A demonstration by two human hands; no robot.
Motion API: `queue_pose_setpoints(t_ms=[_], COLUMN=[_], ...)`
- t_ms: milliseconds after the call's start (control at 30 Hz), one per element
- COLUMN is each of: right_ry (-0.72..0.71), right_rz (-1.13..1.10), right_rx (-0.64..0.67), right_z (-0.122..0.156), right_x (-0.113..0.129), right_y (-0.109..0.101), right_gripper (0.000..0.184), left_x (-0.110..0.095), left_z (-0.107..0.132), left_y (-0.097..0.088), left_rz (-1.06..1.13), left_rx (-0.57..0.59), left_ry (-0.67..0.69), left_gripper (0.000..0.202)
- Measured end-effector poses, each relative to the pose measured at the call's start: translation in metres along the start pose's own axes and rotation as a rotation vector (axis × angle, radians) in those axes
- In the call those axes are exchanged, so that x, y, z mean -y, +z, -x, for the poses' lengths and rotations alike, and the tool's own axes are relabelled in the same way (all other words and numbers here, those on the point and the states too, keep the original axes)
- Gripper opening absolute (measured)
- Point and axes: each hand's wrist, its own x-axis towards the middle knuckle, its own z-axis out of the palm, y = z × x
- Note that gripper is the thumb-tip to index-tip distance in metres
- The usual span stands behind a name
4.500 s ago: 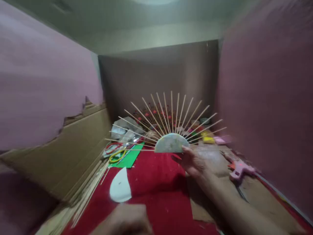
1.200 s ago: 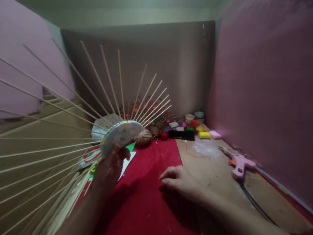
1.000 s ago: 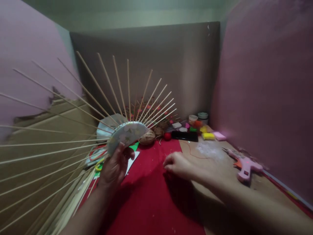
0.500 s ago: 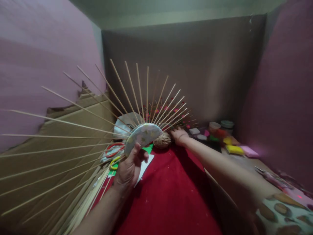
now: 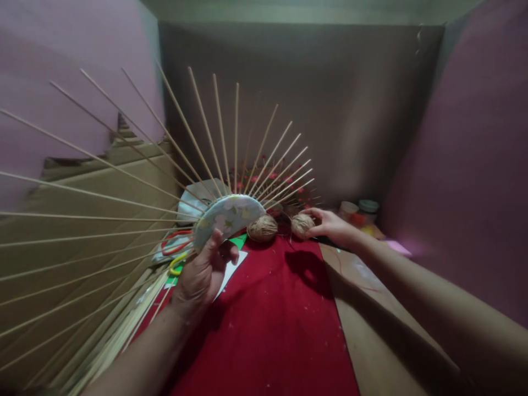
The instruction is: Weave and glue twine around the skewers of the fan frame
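Skewer fan aloft, twine ball in hand
The left grip is closed on the fan's half-disc above the red cloth; the right grip pinches the twine ball at the cloth's far edge (a second ball lies just beside).

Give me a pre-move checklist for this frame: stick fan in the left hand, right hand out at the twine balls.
1. Left hand grip on the half-round patterned card base with fanned wooden sticks: ok, thumb and fingers pinch its lower edge.
2. Right hand on the farther-right brown twine ball: fingertips touch it; closed grasp cannot tell.
3. Second brown twine ball: ok, on the red cloth, apart from both hands.
4. Sticks against the right hand: ok, they fan up and leftward, away from it.
5. Base height: ok, held above the cloth, tilted leftward.
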Motion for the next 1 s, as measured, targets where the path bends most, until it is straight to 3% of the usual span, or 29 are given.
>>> queue_pose_setpoints(t_ms=[200, 400, 600, 800, 1000], right_ry=[0.146, 0.25, 0.36, 0.488, 0.554], right_rz=[-0.542, -0.832, -0.951, -0.999, -0.991], right_rx=[0.074, 0.066, -0.036, -0.083, -0.132], right_z=[0.042, 0.053, 0.05, 0.044, 0.041], right_x=[-0.014, -0.02, -0.023, -0.019, -0.017], right_y=[0.007, 0.006, 0.009, 0.02, 0.027], right_gripper=[0.056, 0.046, 0.043, 0.022, 0.013], left_x=[0.0, 0.003, 0.004, 0.005, 0.004], left_z=[-0.001, -0.003, -0.005, -0.005, -0.004], left_y=[0.001, -0.002, -0.004, -0.006, -0.005], left_rz=[0.022, 0.013, 0.038, 0.066, 0.069], left_rx=[0.002, -0.025, 0.019, 0.021, 0.024], left_ry=[-0.01, -0.055, -0.04, -0.053, -0.054], left_gripper=[0.046, 0.051, 0.046, 0.04, 0.042])
